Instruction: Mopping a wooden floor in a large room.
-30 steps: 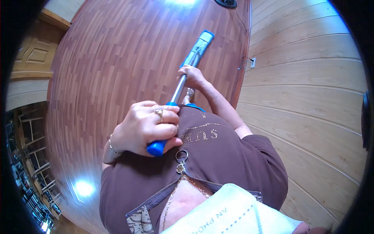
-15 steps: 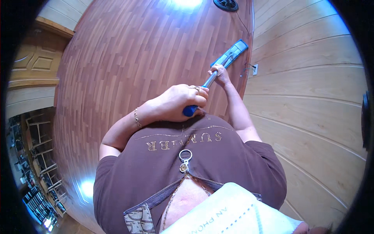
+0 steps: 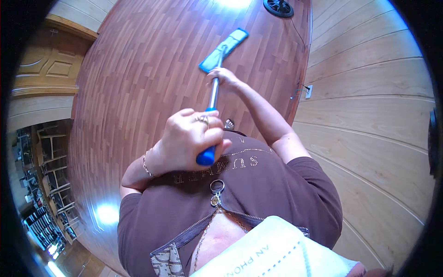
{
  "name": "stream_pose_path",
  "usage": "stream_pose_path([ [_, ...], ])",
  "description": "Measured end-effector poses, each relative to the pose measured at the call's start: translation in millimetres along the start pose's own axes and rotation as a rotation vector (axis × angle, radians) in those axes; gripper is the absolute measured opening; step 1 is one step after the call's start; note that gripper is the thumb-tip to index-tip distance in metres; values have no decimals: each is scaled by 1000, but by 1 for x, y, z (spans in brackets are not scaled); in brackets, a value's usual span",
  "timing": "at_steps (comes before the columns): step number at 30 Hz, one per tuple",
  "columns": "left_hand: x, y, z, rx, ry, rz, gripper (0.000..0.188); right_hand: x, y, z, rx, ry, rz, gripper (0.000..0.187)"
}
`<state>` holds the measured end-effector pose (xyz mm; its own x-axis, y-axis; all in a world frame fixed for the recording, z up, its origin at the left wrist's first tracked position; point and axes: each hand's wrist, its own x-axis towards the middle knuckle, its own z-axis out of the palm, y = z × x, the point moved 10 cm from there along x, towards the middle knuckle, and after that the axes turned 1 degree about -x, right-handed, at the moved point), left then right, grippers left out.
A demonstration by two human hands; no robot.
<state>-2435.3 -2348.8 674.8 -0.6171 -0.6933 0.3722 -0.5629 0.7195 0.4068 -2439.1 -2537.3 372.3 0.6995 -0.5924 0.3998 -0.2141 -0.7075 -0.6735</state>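
Observation:
A flat mop (image 3: pixel 234 40) with a pale blue-green rectangular head lies on the wood-plank floor (image 3: pixel 152 64) ahead of me. Its metal pole rises toward my chest and ends in a blue grip. My left hand (image 3: pixel 191 134), with a ring on a finger and a bracelet at the wrist, is closed round the blue grip at the top. Farther down, my right hand (image 3: pixel 222 76) wraps the pole just above the mop head. The fingers' undersides are hidden in both hands.
Along the right runs a light panelled wall (image 3: pixel 364 124) with a white socket (image 3: pixel 308 91) and thin cable. A round black fan-like base (image 3: pixel 278 7) stands on the floor at the far right. A wooden door (image 3: pixel 55 62) and wooden rack (image 3: pixel 57 177) are on the left.
The mop head has swept left, away from the right wall. Both my hands have moved left with the pole, which now stands more upright in the picture.

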Motion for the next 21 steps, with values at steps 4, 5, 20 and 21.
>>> stream_pose_path([
  [4, 2, 19, 2, 17, 46, 53, 28, 15, -46, 33, 158, -98, -152, 13],
  [5, 3, 20, 2, 22, 44, 56, 28, 21, -50, 46, 168, -156, -146, 12],
  [20, 26, -36, -49, -216, 57, 219, 24, 63, -35, -12, -179, -243, 118, 12],
  [21, 33, -48, -45, -220, 55, 229, 23, 62, -10, -18, -177, -199, 130, 12],
])
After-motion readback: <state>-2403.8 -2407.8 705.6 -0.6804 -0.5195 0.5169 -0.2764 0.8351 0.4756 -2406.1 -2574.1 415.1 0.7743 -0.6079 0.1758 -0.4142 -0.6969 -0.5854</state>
